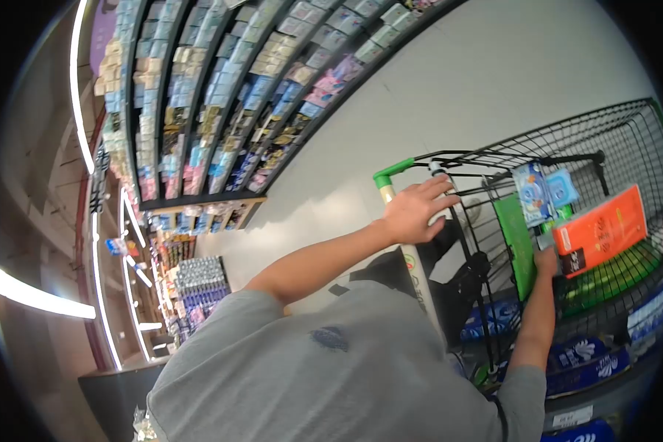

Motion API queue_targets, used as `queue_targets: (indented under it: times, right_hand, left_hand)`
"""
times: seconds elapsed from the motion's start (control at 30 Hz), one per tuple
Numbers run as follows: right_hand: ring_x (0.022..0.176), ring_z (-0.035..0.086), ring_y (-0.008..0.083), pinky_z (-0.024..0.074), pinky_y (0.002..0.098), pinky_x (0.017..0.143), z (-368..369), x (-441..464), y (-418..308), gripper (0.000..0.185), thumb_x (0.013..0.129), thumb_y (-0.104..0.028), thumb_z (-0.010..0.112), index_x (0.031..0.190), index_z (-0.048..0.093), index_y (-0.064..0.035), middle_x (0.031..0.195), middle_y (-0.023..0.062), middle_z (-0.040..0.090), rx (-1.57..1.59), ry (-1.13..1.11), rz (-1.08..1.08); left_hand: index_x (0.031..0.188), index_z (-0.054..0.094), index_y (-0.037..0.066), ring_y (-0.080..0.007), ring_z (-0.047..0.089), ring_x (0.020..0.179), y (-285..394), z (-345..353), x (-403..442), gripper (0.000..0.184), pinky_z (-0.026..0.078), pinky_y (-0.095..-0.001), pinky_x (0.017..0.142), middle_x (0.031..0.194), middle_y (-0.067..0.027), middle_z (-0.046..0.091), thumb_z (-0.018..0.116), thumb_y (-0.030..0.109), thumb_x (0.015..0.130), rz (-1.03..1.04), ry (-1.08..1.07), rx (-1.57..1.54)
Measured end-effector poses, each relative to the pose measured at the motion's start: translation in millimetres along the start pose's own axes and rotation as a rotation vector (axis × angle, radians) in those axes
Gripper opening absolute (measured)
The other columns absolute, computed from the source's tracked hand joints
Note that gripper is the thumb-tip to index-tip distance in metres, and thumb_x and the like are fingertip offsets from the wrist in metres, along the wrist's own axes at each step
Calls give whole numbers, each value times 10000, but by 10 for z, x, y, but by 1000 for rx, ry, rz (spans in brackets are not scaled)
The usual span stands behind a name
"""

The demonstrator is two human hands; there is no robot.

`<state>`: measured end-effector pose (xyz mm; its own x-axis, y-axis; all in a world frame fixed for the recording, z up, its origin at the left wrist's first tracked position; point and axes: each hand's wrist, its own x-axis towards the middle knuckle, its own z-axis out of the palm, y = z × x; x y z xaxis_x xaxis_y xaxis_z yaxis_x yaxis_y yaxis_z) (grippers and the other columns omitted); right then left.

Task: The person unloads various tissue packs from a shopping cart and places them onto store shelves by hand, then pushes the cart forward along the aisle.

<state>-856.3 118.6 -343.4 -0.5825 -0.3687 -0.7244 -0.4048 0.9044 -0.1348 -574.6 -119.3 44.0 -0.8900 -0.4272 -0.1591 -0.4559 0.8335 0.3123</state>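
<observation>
My left hand (420,212) lies over the handlebar (412,276) of a shopping cart (486,177), its fingers spread and stretched toward the cart's black wire rim. Inside the basket, my right hand (546,261) is closed at the near edge of a flat orange package (600,230) with dark lettering; its fingertips are partly hidden. Next to that hand is a green panel (514,247). Just beyond are a blue-and-white pack (532,193) and a light blue pack (561,188). Green packaging (615,276) shows below the orange package.
Long shelves (228,96) filled with small packs run along the left. Pale floor (390,96) lies between them and the cart. Blue packs (589,368) sit on a shelf at the lower right. A stacked display (201,283) stands farther back on the left.
</observation>
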Motion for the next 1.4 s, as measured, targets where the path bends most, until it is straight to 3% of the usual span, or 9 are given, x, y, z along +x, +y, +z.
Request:
queue_targets:
  times: [0.13,0.23,0.37,0.83,0.9,0.93,1.13,1.27,1.4]
  right_hand:
    - [1142,591,392,466,505,939,-431,-506,-90,554,814,-378,618,1295,501,-131,1219,227,617,149,64,43]
    - [1069,624,429,498,508,889,-776,-807,11,390,863,-350,550,1067,674,-41,1104,281,649,184,40,59]
    - [1031,633,432,503,473,909,-1249,-1238,56,395,797,-315,579,1064,680,-43,1084,277,651,225,123,-25]
    - [784,661,390,504,445,719,-3742,-2257,-75,243,762,-266,643,788,684,-28,786,216,674,276,936,27]
    - [695,650,348,493,417,678,-4020,-2545,-188,225,732,-246,655,719,656,-21,698,192,655,317,1016,-44]
    - [615,605,189,470,354,625,-4146,-2861,-438,235,752,-229,652,694,637,-2,612,117,620,337,1063,-24]
    - [523,453,95,365,309,500,-4622,-4078,-944,241,719,-201,634,588,568,-10,524,32,512,445,1122,-80]
    - [552,468,102,384,306,520,-4703,-5075,-1506,237,710,-223,648,618,580,-14,556,15,521,304,1195,-128]
    - [598,509,61,403,245,560,-4773,-5874,-2055,164,747,-113,637,644,560,-12,594,-7,542,155,1302,-189]
  left_hand:
    - [1196,615,140,-300,477,1304,-86,78,7,451,467,-424,998,1313,-115,559,665,161,748,-8,40,9]
    - [1178,635,126,-314,496,1284,-91,138,22,458,448,-422,1027,1301,-114,574,699,139,725,24,87,-1]
    - [1192,613,117,-299,461,1302,-78,80,100,442,400,-427,1042,1289,-127,559,668,160,755,84,62,20]
    - [1290,528,49,-326,368,1359,-134,79,388,567,249,-559,1115,1361,-194,481,656,202,758,205,30,-57]
    - [1279,521,16,-340,363,1361,-180,63,416,571,235,-565,1120,1380,-207,459,655,192,752,262,34,-121]
    - [1273,520,4,-342,361,1362,-205,55,432,573,225,-568,1124,1385,-208,454,656,191,748,302,34,-151]
    - [1284,515,-21,-354,368,1355,-355,87,481,622,164,-556,1153,1372,-205,475,688,231,743,447,-63,-381]
    - [1293,519,-26,-367,426,1311,-359,193,723,637,185,-538,1152,1299,-195,547,704,246,748,522,-183,-455]
    - [1411,371,-20,-333,514,1250,-104,94,1079,702,368,-467,1055,1294,-219,567,679,212,825,309,-508,-1045]
